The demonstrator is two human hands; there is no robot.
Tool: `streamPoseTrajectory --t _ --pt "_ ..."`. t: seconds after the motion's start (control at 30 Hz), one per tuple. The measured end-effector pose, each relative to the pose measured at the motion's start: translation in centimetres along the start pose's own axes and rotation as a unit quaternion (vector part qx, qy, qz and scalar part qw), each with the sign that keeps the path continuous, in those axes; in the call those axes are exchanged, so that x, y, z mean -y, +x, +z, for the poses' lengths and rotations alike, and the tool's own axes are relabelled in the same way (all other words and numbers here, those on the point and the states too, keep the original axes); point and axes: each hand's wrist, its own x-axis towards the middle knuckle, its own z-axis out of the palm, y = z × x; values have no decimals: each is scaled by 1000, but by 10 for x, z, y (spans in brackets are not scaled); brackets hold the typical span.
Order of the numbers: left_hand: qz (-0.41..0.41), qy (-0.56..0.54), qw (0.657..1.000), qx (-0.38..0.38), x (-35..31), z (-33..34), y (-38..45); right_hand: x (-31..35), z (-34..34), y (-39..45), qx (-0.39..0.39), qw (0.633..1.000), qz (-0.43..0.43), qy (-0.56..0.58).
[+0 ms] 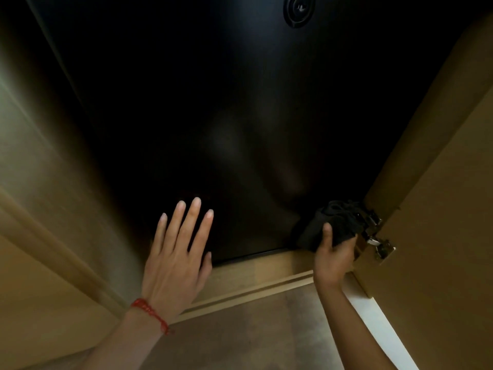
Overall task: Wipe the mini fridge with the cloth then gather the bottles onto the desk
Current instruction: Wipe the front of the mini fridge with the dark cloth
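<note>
The black front of the mini fridge [240, 116] fills most of my view, glossy and dark, with faint blurred reflections across its middle and a round fitting [299, 10] near its top edge. The fridge sits inside a wooden cabinet: a pale wood side panel [40, 169] runs along its left, an open cabinet door [440, 209] stands to its right, and a wooden sill [256, 273] with a long groove lies just below its bottom edge. Two metal hinges [378, 239] are fixed to the door beside the fridge's lower right corner. Below the sill the floor [253, 337] is a dull brown. My left hand [177, 252] lies flat against the lower left of the fridge front, fingers spread and straight, holding nothing; a red string bracelet [150, 315] circles that wrist. My right hand [333, 256] has its grip closed around the bunched black cloth [333, 222], thumb across its front, pressing it at the fridge's lower right corner, just beside the hinges. No bottles are in sight.
</note>
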Motion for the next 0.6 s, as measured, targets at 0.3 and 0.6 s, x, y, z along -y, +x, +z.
streamPoseTrajectory --t 0.3,0.6 --pt "-1 -5 1000 3 -2 -3 2 23 13 -6 -36 987 85 128" --pt "6 -5 1000 24 1 -9 1 113 10 17 -73 974 -15 215"
